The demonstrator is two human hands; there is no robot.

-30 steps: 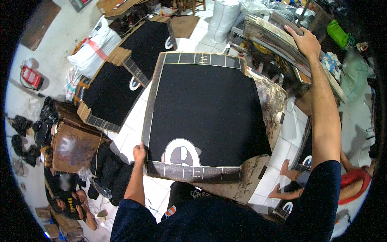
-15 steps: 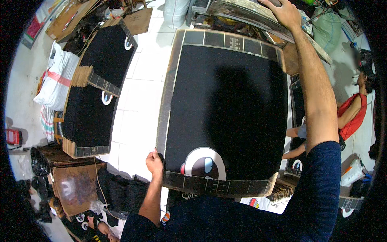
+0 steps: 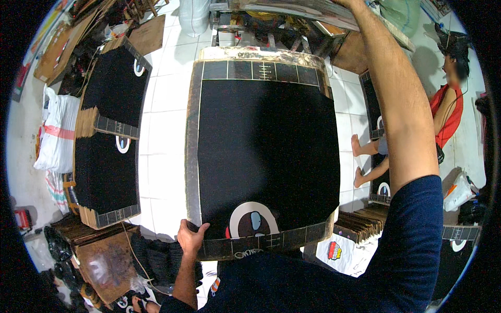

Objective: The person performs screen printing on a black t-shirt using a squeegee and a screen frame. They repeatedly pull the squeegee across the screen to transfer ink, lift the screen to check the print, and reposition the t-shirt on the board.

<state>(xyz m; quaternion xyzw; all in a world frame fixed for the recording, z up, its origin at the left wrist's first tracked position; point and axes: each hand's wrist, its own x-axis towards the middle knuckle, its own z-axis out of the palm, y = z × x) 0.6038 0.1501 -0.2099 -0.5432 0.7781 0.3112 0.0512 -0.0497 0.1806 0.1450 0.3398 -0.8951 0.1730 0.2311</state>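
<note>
A large black printed sheet [image 3: 266,151] with a grey border and a round white emblem near its front edge lies flat on a worn work board [image 3: 250,53] in front of me. My left hand [image 3: 190,237] grips the sheet's near left corner, thumb on top. My right forearm [image 3: 402,104] stretches up past the sheet's right side toward flat boards [image 3: 313,8] at the back. The right hand itself is cut off by the top edge of the picture.
Two stacks of the same black sheets [image 3: 107,167] [image 3: 117,88] stand on the white tiled floor [image 3: 162,130] at left, next to a white sack [image 3: 55,135]. A person in red [image 3: 449,115] sits on the floor at right, beside more sheets [image 3: 373,135].
My view has swung down and left, so the black sheet now fills the middle. My left hand stays on the near left corner. My right hand has slipped past the top edge.
</note>
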